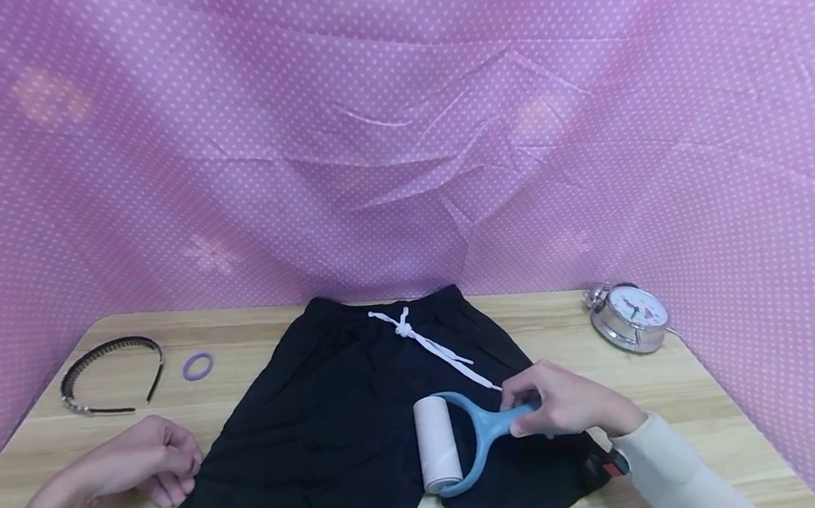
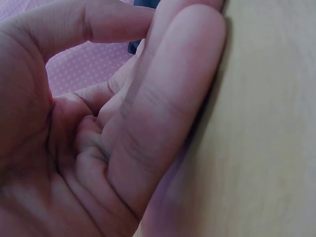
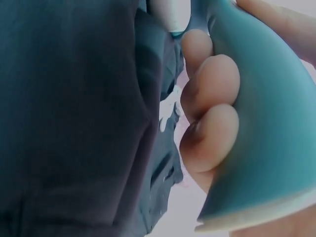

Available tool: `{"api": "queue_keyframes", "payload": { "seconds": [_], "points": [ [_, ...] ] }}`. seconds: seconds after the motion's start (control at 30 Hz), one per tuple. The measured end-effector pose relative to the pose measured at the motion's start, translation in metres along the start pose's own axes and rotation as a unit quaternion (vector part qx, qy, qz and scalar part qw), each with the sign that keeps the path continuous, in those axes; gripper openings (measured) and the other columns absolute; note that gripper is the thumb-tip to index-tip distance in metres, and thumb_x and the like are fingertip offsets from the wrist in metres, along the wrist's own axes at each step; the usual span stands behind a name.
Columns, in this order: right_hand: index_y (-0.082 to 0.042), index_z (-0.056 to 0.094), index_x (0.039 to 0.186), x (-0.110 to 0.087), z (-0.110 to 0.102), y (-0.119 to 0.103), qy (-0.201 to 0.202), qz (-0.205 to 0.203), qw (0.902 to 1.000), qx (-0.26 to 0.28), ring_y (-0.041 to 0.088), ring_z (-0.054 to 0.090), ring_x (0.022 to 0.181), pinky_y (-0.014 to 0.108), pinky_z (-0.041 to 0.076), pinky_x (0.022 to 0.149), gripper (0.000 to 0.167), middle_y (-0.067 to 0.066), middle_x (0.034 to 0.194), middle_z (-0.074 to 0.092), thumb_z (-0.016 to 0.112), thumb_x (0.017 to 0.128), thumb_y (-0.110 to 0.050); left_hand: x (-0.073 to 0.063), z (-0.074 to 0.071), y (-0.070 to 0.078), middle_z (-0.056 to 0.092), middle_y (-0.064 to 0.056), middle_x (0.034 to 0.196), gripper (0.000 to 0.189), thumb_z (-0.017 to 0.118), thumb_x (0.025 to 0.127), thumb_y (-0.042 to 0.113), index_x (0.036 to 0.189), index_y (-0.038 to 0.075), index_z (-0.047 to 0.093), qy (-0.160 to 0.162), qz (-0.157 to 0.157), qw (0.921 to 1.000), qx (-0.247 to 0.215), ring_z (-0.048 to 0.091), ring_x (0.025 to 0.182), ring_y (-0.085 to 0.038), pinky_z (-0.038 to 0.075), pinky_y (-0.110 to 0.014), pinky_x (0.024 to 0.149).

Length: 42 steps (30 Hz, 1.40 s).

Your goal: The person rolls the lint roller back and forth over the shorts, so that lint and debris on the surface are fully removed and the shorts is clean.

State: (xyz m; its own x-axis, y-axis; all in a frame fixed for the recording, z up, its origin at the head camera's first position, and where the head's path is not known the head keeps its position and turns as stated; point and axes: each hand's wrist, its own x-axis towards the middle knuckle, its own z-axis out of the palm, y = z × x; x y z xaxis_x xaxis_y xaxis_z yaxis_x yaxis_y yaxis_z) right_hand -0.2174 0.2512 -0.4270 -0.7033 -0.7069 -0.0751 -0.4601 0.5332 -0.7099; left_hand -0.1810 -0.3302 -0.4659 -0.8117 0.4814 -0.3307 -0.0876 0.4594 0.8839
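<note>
Black shorts (image 1: 322, 431) with a white drawstring (image 1: 433, 347) lie spread on the table, waistband at the back. My right hand (image 1: 563, 400) grips the blue handle of a lint roller (image 1: 500, 422); in the right wrist view, fingers (image 3: 212, 133) curl around that handle (image 3: 266, 118). The white roll (image 1: 437, 443) rests on the shorts near the inner leg. At the left leg's outer edge, my left hand (image 1: 148, 464) pinches the cloth between thumb and fingers. In the left wrist view the left hand (image 2: 123, 113) hides most of that hold, with a bit of dark cloth behind the fingertips.
A dark headband (image 1: 109, 347) and a purple ring (image 1: 197, 366) lie at the left of the wooden table (image 1: 535, 315). On the right sits a silver alarm clock (image 1: 633, 316). Pink dotted cloth (image 1: 392, 121) hangs around the back and sides.
</note>
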Motion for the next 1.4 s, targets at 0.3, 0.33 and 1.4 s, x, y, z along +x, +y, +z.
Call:
{"api": "queue_keyframes", "payload": {
  "seconds": [0.3,0.33,1.4],
  "points": [
    [-0.023,0.073,0.085,-0.011,-0.011,0.012,0.01,0.0,0.9997,-0.021,-0.005,0.045,0.046,0.02,0.044,0.04,0.009,-0.013,0.063,0.056,0.079,0.082,-0.015,-0.001,-0.003,0.0,0.069,-0.01,0.081,0.018,0.052,0.09,0.005,0.098,-0.007,0.064,-0.005,0.006,1.0,-0.001,0.069,0.066,-0.013,0.063,-0.034,0.058],
    [-0.023,0.073,0.085,-0.012,-0.012,0.012,0.012,-0.001,0.9996,-0.025,-0.005,0.045,0.046,0.02,0.043,0.041,0.01,-0.014,0.063,0.056,0.079,0.082,-0.015,-0.001,-0.004,-0.001,0.069,-0.01,0.081,0.018,0.052,0.09,0.005,0.098,-0.007,0.064,-0.005,0.006,1.0,-0.001,0.069,0.066,-0.013,0.063,-0.034,0.058],
    [-0.015,0.074,0.082,-0.048,-0.04,0.018,0.007,0.045,0.9983,-0.035,-0.003,0.045,0.053,0.019,0.043,0.047,0.005,-0.012,0.066,0.059,0.077,0.08,-0.011,-0.001,-0.008,-0.006,0.069,-0.009,0.081,0.019,0.051,0.09,0.005,0.098,-0.007,0.064,0.001,0.003,1.0,-0.003,0.069,0.067,-0.013,0.063,-0.034,0.058]
  ]
}}
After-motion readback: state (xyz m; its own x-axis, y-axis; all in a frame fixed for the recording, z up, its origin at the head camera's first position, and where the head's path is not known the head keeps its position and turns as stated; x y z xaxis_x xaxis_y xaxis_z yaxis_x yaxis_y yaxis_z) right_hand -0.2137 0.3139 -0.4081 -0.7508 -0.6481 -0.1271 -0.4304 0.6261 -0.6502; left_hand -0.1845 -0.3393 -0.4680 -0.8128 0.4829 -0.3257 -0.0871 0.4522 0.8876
